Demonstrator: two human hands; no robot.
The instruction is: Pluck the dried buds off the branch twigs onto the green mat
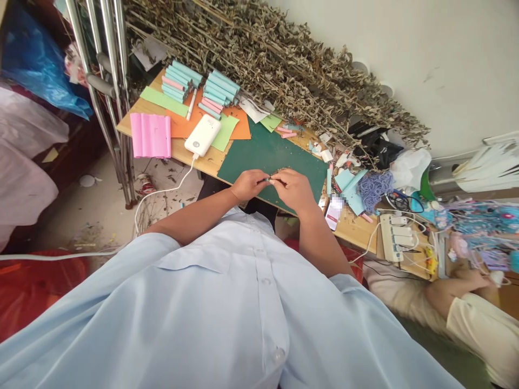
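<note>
My left hand (pixel 248 185) and my right hand (pixel 292 188) meet over the front edge of a dark green mat (pixel 267 150). Both hands' fingers are pinched together around something small and dark, mostly hidden by the fingertips. Crumbs of dried plant lie on the mat just beyond them. Left of the mat, a white power bank (pixel 203 134) with a cable rests on orange and green paper. Blue and pink paper rolls (pixel 221 89) are stacked behind it. Pink folded paper (pixel 151 135) lies at the table's left end.
Dried leafy stalks (pixel 284 59) lie along the wall behind the table. A phone (pixel 334 212), blue paper (pixel 352 189), purple yarn (pixel 375 190) and a power strip (pixel 392 237) are on the right. Crutches (pixel 111 97) stand at left. Another person's arm (pixel 454 289) shows at lower right.
</note>
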